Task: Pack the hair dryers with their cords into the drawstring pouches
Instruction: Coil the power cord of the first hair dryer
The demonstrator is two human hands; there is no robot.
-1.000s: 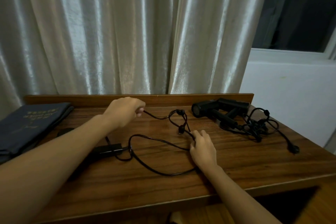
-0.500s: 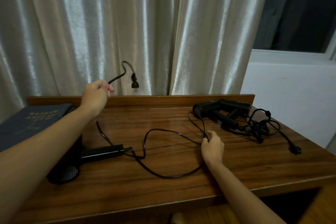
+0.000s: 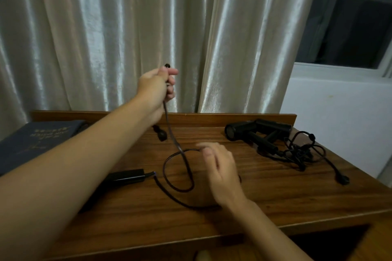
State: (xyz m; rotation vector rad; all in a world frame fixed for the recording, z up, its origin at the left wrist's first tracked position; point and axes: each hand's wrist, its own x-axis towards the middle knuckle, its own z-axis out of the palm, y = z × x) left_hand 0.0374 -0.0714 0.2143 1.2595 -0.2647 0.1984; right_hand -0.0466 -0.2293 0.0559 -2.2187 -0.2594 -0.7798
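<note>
My left hand (image 3: 158, 86) is raised in front of the curtain and grips the black cord (image 3: 179, 172) near its end. The plug (image 3: 161, 135) dangles just below it. The cord drops to a loop on the wooden table (image 3: 275, 201) and runs to a black hair dryer (image 3: 127, 176), whose body is mostly hidden under my left forearm. My right hand (image 3: 221, 172), blurred by motion, is over the table with thumb and fingers on the loop's far side. Folded dark blue pouches (image 3: 36, 140) lie at the back left.
Two more black hair dryers (image 3: 252, 133) lie at the back right with their tangled cords (image 3: 301, 152) and a plug (image 3: 342, 180) near the right edge. A low wooden rail (image 3: 233, 117) borders the table's back. The curtain hangs behind it.
My left hand has swung right and higher with the cord end, and the plug now hangs below it. My right hand has moved left, gathering the cord into a smaller loop.
</note>
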